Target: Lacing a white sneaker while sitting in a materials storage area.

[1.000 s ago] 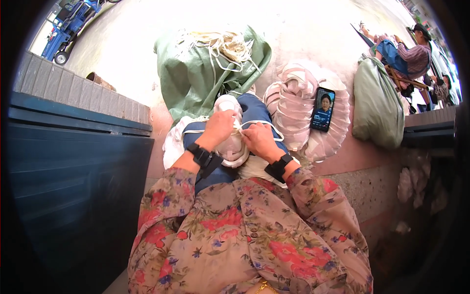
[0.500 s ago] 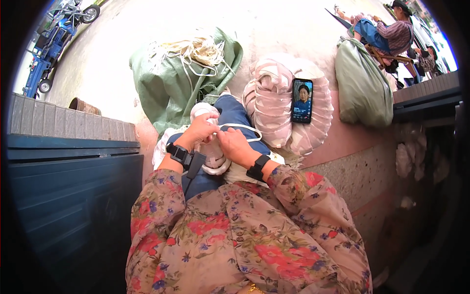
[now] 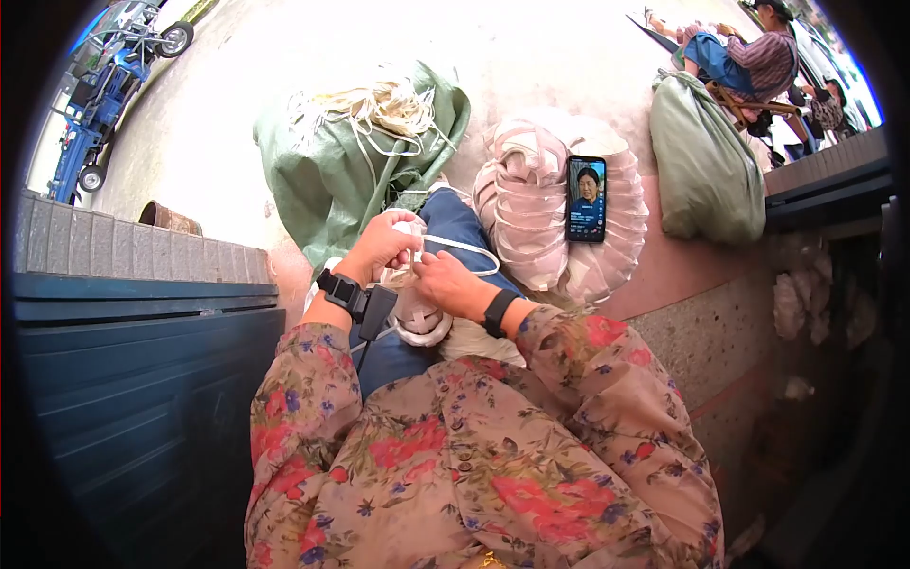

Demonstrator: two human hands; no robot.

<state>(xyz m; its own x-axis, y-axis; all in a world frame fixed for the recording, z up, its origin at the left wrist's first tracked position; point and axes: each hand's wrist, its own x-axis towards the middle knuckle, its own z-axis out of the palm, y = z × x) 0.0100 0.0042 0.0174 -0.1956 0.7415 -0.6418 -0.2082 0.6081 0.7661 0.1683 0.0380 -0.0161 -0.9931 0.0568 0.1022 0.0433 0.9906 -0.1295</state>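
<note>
On my lap, over blue trousers, lies a pale pink and white banded piece, shoe-like in shape, with a white rim. My left hand is closed in a pinch at its upper end. Just to the right, my right hand has its fingers pinched together on a narrow white strip, which loops out over the trousers. The fingertips of both hands almost meet, and they partly hide the piece between them. Each wrist wears a black strap.
Ahead left stands a green sack topped with loose cream strips. A phone rests on stacked pale pink banded pieces. Farther right are another green sack and a seated person. Blue panels flank my left.
My fingertips have come slightly apart, the left hand a little higher and the right a little lower and leftward. The white strip's loop has shifted slightly. The view has moved a little.
</note>
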